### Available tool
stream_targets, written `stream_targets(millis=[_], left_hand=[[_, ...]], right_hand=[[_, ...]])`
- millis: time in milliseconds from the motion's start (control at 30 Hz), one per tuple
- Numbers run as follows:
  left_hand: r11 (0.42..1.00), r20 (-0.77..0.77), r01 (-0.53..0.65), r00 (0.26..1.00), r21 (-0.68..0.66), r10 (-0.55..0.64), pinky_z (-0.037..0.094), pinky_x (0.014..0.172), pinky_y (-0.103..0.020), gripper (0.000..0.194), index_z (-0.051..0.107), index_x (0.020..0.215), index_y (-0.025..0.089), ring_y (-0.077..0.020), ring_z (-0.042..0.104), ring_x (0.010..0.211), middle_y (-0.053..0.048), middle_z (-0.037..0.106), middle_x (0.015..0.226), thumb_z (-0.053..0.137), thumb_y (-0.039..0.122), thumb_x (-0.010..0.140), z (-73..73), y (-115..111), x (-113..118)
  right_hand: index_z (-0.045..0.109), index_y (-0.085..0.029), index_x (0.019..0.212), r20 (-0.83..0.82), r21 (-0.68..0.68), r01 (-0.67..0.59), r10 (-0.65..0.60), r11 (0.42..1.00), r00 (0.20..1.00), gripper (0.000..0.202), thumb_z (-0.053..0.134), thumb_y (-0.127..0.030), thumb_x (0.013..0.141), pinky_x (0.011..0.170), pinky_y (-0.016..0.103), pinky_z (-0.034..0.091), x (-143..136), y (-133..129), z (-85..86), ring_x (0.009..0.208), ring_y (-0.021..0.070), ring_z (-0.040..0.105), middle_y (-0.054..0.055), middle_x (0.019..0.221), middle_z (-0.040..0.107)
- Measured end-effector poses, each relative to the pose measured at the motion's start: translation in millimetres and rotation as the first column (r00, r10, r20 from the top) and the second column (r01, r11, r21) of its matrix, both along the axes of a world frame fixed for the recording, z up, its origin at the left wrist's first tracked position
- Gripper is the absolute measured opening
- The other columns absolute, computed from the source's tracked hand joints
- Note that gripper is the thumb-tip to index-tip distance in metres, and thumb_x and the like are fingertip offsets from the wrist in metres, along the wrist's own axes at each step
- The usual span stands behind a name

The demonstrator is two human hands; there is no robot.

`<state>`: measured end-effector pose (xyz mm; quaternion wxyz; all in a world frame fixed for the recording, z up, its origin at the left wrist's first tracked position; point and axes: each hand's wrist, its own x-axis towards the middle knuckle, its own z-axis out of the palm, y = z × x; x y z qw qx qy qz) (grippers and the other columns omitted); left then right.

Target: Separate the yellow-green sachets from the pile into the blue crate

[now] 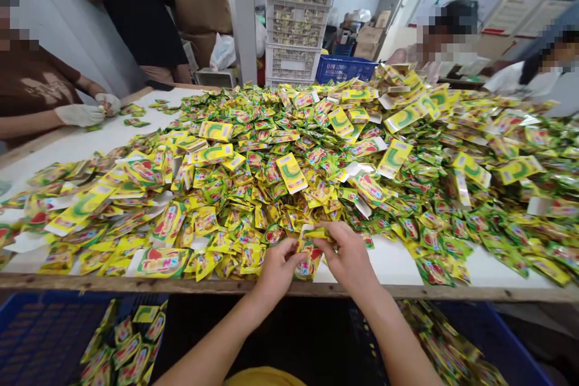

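Near the table's front edge, my left hand (279, 266) is closed on the left side of a small upright box (309, 260) with a red and green print. My right hand (347, 253) pinches a small yellow packet (316, 233) at the box's top opening. How far the packet is inside cannot be made out. Behind both hands lies a large heap of yellow and green packets (244, 193). Flat yellow cartons, one of them (292, 173) just beyond my hands, are scattered over the heap.
The white table (380, 259) has a wooden front edge. Below it are blue crates at left (40, 325) and right (520, 344) with packets. Stacked white crates (296, 24) stand behind. A person's gloved hands (88, 113) are at the left; other people are around the table.
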<state>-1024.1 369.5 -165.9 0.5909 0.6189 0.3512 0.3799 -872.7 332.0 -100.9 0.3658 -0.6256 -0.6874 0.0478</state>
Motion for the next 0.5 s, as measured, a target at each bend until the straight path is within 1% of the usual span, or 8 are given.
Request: stream_targets(millis=[100,167,200,267,300,333,400,500], left_hand=[[0.999,-0.023,0.021,1.000,0.042,-0.020,0.044,0.072,-0.025,0.017,0.065,0.090,0.015,-0.0169,0.058,0.077,-0.003,0.065,0.082,0.061,0.029,0.082,1.6,-2,-2],[0.997,-0.035,0.052,0.998,0.064,-0.049,0.043,0.070,-0.024,0.020,0.065,0.092,0.015,-0.0159,0.056,0.076,-0.002,0.063,0.082,0.062,0.032,0.082,6.0,-4,-5],[0.995,-0.033,0.073,0.997,0.064,-0.071,0.042,0.069,-0.024,0.023,0.065,0.093,0.015,-0.0155,0.055,0.075,-0.002,0.062,0.080,0.063,0.034,0.081,7.4,-4,-6],[0.993,-0.007,0.115,0.993,0.038,-0.115,0.041,0.067,-0.024,0.028,0.065,0.093,0.013,-0.0152,0.053,0.073,-0.002,0.061,0.078,0.065,0.038,0.080,7.1,-5,-7],[0.991,0.013,0.131,0.991,0.020,-0.132,0.041,0.067,-0.024,0.030,0.065,0.092,0.013,-0.0154,0.052,0.073,-0.002,0.060,0.077,0.065,0.040,0.080,5.6,-4,-8],[0.990,0.036,0.143,0.989,0.002,-0.143,0.041,0.068,-0.024,0.032,0.065,0.092,0.012,-0.0158,0.052,0.075,-0.002,0.060,0.078,0.066,0.042,0.080,3.4,-4,-9],[0.987,0.071,0.156,0.985,-0.028,-0.154,0.042,0.070,-0.025,0.034,0.066,0.094,0.012,-0.0169,0.053,0.078,-0.003,0.061,0.082,0.067,0.043,0.078,-1.1,-2,-10],[0.982,0.128,0.174,0.978,-0.079,-0.163,0.042,0.073,-0.026,0.038,0.065,0.099,0.012,-0.0179,0.053,0.081,-0.004,0.062,0.086,0.070,0.042,0.076,-3.6,-1,-11]], right_hand=[[0.064,-0.020,0.092,0.176,-0.135,0.014,0.010,0.991,0.984,0.023,0.056,-0.004,0.076,0.072,0.031,0.044,1,-3,10.7,0.087,0.0220,0.058,0.006,0.086,0.063],[0.064,-0.019,0.080,0.243,-0.267,-0.038,0.106,0.963,0.964,0.022,0.056,-0.001,0.072,0.069,0.028,0.042,0,-2,24.3,0.082,0.0205,0.058,0.005,0.080,0.062],[0.064,-0.019,0.076,0.235,-0.334,-0.094,0.180,0.938,0.955,0.020,0.058,-0.001,0.072,0.067,0.027,0.040,-1,-1,30.5,0.079,0.0192,0.059,0.004,0.077,0.062],[0.063,-0.019,0.081,0.150,-0.405,-0.194,0.274,0.893,0.950,0.015,0.060,-0.005,0.075,0.063,0.025,0.039,-1,-1,37.7,0.073,0.0166,0.059,0.002,0.076,0.063],[0.063,-0.019,0.085,0.099,-0.395,-0.214,0.273,0.893,0.957,0.014,0.060,-0.008,0.078,0.062,0.025,0.039,0,-1,38.2,0.069,0.0154,0.058,0.001,0.075,0.063],[0.062,-0.019,0.088,0.058,-0.357,-0.211,0.248,0.910,0.967,0.013,0.060,-0.009,0.080,0.061,0.024,0.039,0,-1,36.8,0.068,0.0145,0.057,0.000,0.074,0.063],[0.062,-0.019,0.085,0.040,-0.226,-0.183,0.197,0.957,0.980,0.011,0.057,-0.009,0.084,0.065,0.026,0.041,1,-3,31.1,0.071,0.0150,0.056,0.001,0.076,0.063],[0.065,-0.019,0.076,0.151,-0.064,-0.221,0.228,0.973,0.962,0.019,0.054,-0.007,0.085,0.081,0.035,0.042,1,-4,26.8,0.096,0.0220,0.052,0.008,0.097,0.062]])
